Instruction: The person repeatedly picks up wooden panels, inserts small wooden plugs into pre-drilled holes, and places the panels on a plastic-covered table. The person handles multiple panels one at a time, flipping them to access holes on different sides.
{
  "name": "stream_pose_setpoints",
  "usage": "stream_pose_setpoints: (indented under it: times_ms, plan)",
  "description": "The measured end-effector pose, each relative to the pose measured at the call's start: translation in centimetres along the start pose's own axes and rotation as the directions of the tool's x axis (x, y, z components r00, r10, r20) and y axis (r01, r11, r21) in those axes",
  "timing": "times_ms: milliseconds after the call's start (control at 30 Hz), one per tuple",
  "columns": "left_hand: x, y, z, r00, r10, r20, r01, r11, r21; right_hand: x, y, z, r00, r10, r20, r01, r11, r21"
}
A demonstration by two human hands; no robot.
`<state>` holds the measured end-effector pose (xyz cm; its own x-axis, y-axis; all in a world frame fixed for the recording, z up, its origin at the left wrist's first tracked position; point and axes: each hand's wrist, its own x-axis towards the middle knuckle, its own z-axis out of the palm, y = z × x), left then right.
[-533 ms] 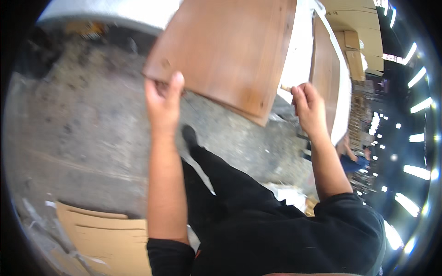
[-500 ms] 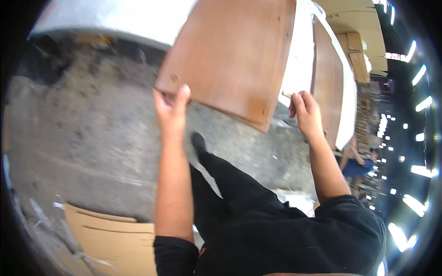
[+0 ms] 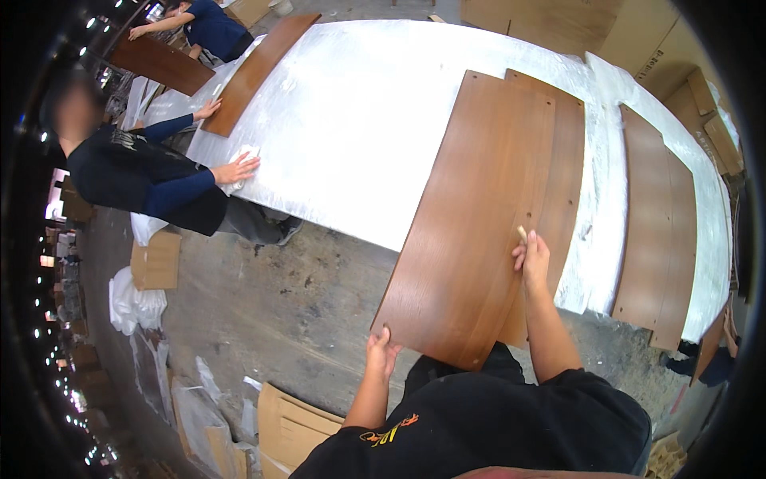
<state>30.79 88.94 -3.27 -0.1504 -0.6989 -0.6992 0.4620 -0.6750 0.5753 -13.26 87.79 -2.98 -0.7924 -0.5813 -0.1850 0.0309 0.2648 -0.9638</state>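
Observation:
My left hand (image 3: 383,354) grips the near left corner of a brown wood-grain panel (image 3: 455,231), thumb on top and fingers at the edge. Small holes show near the panel's edges. It lies partly over a second brown panel (image 3: 565,184), and both jut past the near edge of the white-covered table (image 3: 343,136). Over the right part of the upper panel, my right hand (image 3: 533,257) pinches a short, pale stick-like piece (image 3: 522,232) between thumb and fingers. Its exact kind I cannot make out.
More brown panels (image 3: 654,223) lie to the right. At the left a co-worker (image 3: 152,180) presses a white cloth (image 3: 239,169) on the table and touches a narrow panel (image 3: 259,76); another person (image 3: 214,30) handles a panel behind. Flat cardboard (image 3: 291,427) lies at lower left.
My view has swung, bringing the table and co-workers in. My right hand has gone from beside the upper panel to over it, still pinching the pale piece. My left hand keeps the corner.

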Motion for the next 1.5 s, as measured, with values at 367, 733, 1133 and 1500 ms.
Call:
stream_pose_setpoints:
  times_ms: [367, 733, 1133, 1500]
  plan:
    - [12.2, 17.8, -4.2, 0.988, 0.080, -0.133, -0.078, 0.997, 0.024, 5.6, -10.4, 25.0, 0.955, 0.195, 0.225, -0.258, 0.921, 0.293]
    - [27.0, 33.4, -5.7, 0.949, 0.241, -0.203, -0.232, 0.971, 0.066, 12.1, -16.3, 40.8, 0.933, 0.039, 0.357, -0.125, 0.967, 0.221]
    - [11.7, -0.2, 14.6, 0.917, -0.376, 0.134, 0.082, 0.507, 0.858, 5.6, -4.6, -8.3, 0.931, 0.182, -0.318, -0.118, 0.971, 0.208]
    - [9.6, -0.1, 15.1, 0.971, 0.237, -0.018, 0.021, -0.009, 1.000, 34.3, -9.0, -8.4, 0.979, -0.162, 0.124, 0.179, 0.974, -0.139]
